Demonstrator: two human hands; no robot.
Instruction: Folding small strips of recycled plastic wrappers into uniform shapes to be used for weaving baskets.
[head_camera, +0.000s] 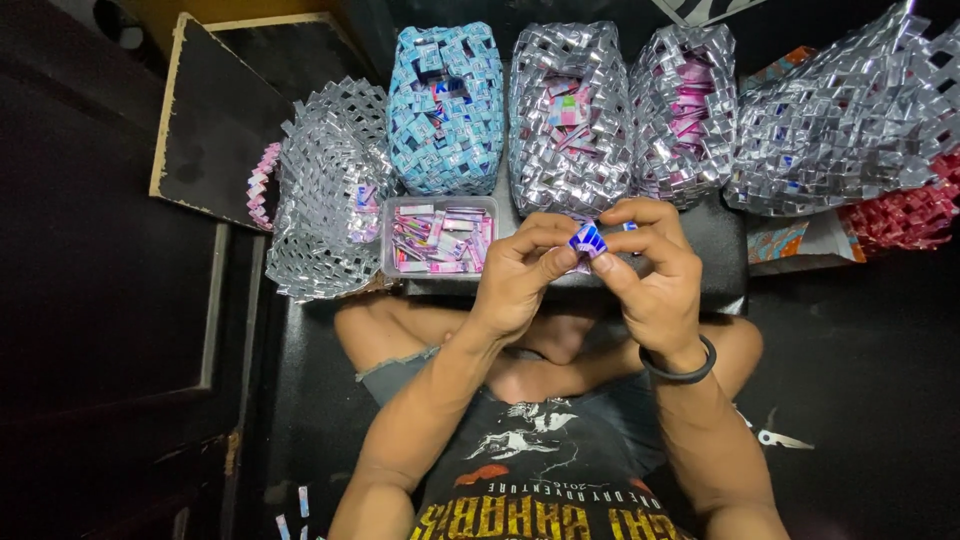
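Both of my hands pinch one small folded wrapper piece (587, 238), blue and purple with white edges, held in front of me at mid-frame. My left hand (522, 272) grips it from the left with thumb and forefinger. My right hand (650, 268), with a black band on its wrist, grips it from the right. Just left of my hands sits a clear plastic box (392, 235) holding several pink and purple folded wrapper strips.
Woven wrapper baskets line the far side: a silver one (325, 185) at left, a blue one (445, 105), two silver ones with pink strips inside (570, 110) (685, 110), a large silver piece (850, 120), and a red woven piece (910, 215). Scissors (775, 435) lie on the dark floor at right.
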